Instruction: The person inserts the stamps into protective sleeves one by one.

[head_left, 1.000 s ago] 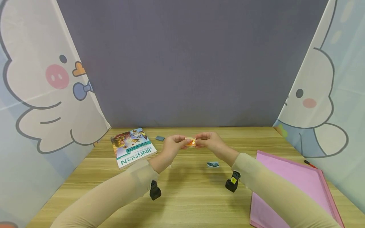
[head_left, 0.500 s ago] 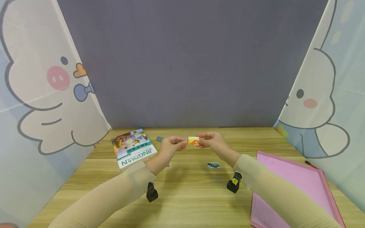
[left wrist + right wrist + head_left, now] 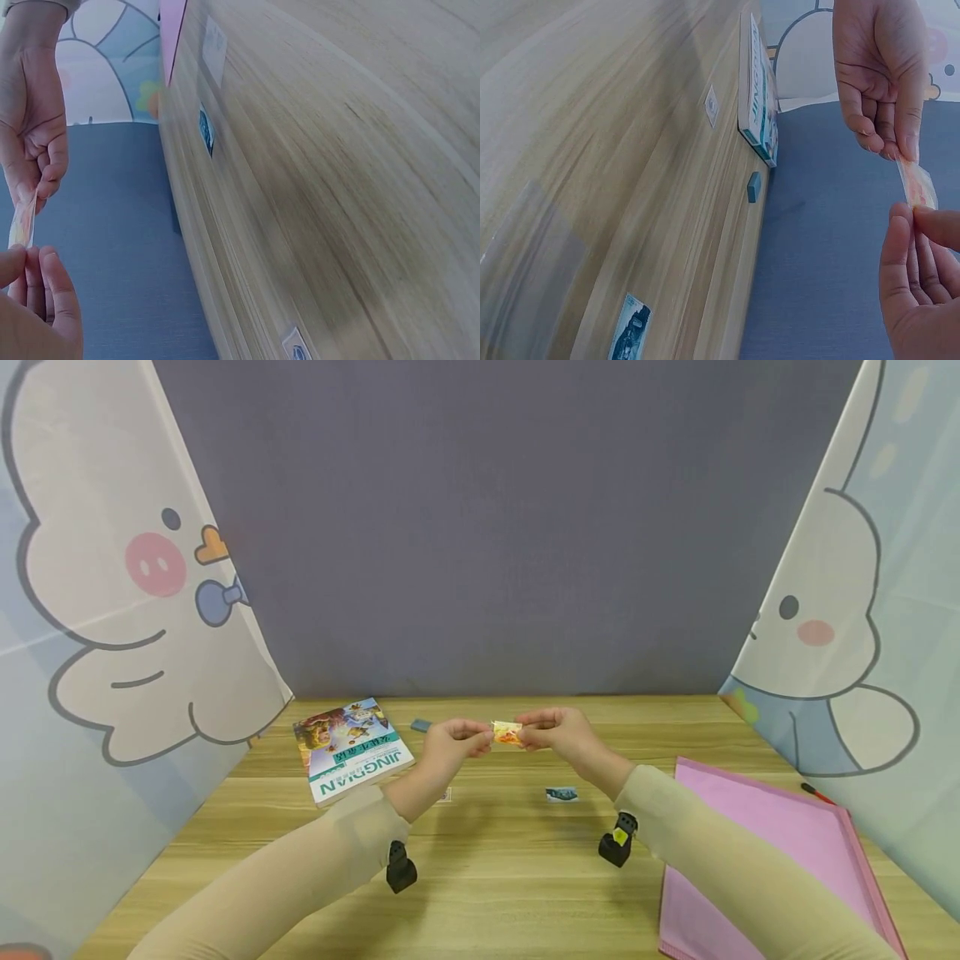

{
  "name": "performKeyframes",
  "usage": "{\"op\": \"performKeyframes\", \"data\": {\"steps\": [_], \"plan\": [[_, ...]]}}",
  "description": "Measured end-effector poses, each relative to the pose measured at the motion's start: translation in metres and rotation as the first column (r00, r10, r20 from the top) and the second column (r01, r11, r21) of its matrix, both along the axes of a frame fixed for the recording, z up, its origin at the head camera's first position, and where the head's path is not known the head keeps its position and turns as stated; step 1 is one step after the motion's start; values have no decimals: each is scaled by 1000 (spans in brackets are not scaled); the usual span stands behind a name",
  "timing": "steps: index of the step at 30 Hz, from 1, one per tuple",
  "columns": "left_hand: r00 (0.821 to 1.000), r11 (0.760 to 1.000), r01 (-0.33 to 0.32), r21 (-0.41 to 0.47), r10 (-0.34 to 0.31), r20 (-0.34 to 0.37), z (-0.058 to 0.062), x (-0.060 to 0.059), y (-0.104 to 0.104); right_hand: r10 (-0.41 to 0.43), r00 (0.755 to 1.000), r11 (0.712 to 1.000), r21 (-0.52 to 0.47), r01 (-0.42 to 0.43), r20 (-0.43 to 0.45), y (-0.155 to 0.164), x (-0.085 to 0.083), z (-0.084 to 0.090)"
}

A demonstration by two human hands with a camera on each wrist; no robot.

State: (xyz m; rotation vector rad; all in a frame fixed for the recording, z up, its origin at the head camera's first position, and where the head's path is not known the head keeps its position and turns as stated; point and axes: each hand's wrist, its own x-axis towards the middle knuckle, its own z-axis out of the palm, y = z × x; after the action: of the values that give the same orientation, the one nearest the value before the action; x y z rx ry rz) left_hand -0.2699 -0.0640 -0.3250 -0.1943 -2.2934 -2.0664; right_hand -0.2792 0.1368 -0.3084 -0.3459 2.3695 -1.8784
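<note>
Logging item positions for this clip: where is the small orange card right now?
In the head view the small orange card is held above the table's middle, pinched between the left hand and right hand, right of the book.

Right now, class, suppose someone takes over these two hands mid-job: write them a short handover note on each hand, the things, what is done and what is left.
Left hand: pinches the left end of the small orange sticker, held above the table.
Right hand: pinches the sticker's right end.
Things: a blue sticker lies on the table under the right wrist; a pale sticker lies by the left wrist. The book lies closed at the left, a small grey block behind it, a pink folder at the right.
Done: the orange sticker is off the table, in both hands.
Left: it is not yet stuck anywhere; two stickers remain on the table.
</note>
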Motion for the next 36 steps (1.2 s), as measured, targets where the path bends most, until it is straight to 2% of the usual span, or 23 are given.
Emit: {"op": "performKeyframes", "data": {"steps": [9, 14, 20, 25, 28, 30, 36], "plan": [[1000, 1000, 0, -4, 0, 14, 2, 2, -1, 43, 999, 993, 109, -43, -1, 0, 0, 4], [1000, 1000, -9, -13, 9, 17, 0, 2, -1, 56, 998, 990, 127, -57, 10, -2, -2, 4], [1000, 1000, -5, -23, 6, 25, -4, 1, -2, 39, 999, 992, 119, -43, 31, -3, -4, 3], [999, 999, 4, -37, -3, 35, 1, 6, -1, 33, 999, 992, 124, -38, 41, -2, -5, 1], [999, 999, -1, -41, 2, 33, 2, 6, 0, 50, 998, 992, 112, -55, 39, 0, -5, 2], [1000, 1000, -7, -30, 7, 20, -2, 2, 0, 69, 997, 994, 85, -72, 31, 1, -4, 1], [999, 999, -32, -20, 33, 29, -3, 0, -2, 133, 991, 991, 16, -133, -16, 3, -5, -4]]}}
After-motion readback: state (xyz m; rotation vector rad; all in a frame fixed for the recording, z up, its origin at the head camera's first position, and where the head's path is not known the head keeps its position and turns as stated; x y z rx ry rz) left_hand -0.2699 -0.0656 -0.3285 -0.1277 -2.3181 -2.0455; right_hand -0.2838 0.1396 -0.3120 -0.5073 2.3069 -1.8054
